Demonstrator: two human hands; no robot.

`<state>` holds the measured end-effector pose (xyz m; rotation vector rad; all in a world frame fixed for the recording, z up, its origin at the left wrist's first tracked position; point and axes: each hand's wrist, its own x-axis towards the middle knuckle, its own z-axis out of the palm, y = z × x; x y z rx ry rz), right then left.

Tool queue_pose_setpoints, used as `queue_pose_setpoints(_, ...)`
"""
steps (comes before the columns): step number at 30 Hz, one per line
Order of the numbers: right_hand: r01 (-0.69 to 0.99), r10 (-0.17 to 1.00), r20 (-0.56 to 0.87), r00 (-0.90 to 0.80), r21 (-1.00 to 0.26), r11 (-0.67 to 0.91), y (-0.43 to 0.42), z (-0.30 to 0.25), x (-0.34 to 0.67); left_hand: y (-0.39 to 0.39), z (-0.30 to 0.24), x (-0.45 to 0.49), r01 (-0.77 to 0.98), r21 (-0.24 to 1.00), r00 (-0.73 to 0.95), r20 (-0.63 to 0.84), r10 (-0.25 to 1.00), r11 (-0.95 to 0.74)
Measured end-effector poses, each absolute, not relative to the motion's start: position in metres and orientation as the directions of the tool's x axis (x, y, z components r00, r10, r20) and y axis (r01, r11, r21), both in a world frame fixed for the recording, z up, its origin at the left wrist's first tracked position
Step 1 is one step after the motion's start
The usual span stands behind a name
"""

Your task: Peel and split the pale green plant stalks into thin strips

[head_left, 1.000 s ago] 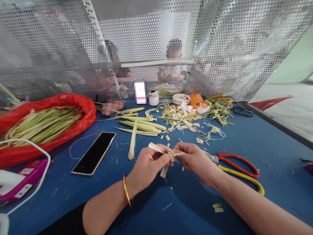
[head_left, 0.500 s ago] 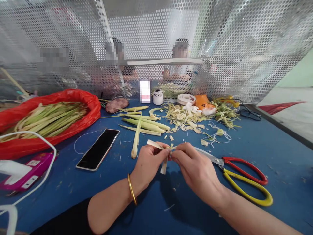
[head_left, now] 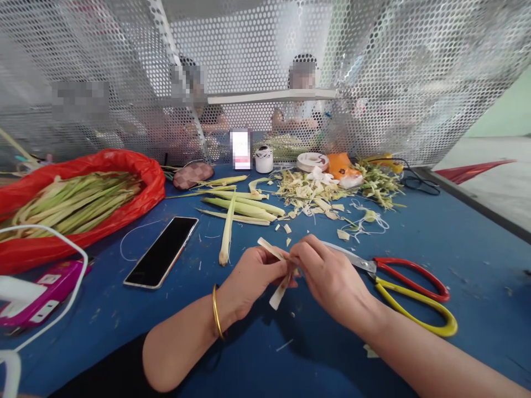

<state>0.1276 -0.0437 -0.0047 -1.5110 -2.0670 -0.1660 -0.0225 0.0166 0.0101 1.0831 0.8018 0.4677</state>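
Note:
My left hand [head_left: 259,275], with a gold bangle at the wrist, pinches pale strips of plant leaf [head_left: 277,298]; one end sticks out up and left, another hangs down. Against it, my right hand [head_left: 327,276] closes its fingertips on the same small folded piece, whose middle is mostly hidden by the fingers. Just right of the right hand lie scissors [head_left: 375,271] with one red and one yellow handle, their blades partly behind that hand. Beyond the hands are several green leaf stalks [head_left: 249,209], with a single stalk [head_left: 226,235] lying across them.
A red bag [head_left: 160,177] of long leaves [head_left: 83,202] stands at left, near a phone [head_left: 161,251] and a purple power strip [head_left: 50,293] with white cable. Leaf scraps [head_left: 307,190], tape roll [head_left: 312,161] and white jar [head_left: 264,160] lie before a perforated screen [head_left: 257,66]; people sit behind it.
Both hands have shifted and turned slightly, and the leaf strip's lower end now hangs further left and down. The whole view has moved a little. A leaf scrap now shows beneath my right forearm.

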Motion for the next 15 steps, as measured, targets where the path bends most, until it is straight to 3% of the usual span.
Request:
queue_pose_setpoints(10,0.866,0.89,0.451,-0.068,-0.416,0.277,-0.046,-0.0009,0.1255,0.0184,0.0148,-0.0251,0.011,0.882,0.706,-0.34,0.621,0.471)
queue_pose_setpoints(15,0.838,0.907,0.421,-0.031,-0.484,0.253,-0.0471,-0.0025,0.1255,0.0157,0.0121,-0.0241,0.07,0.961,0.633,-0.25,0.733,0.267)
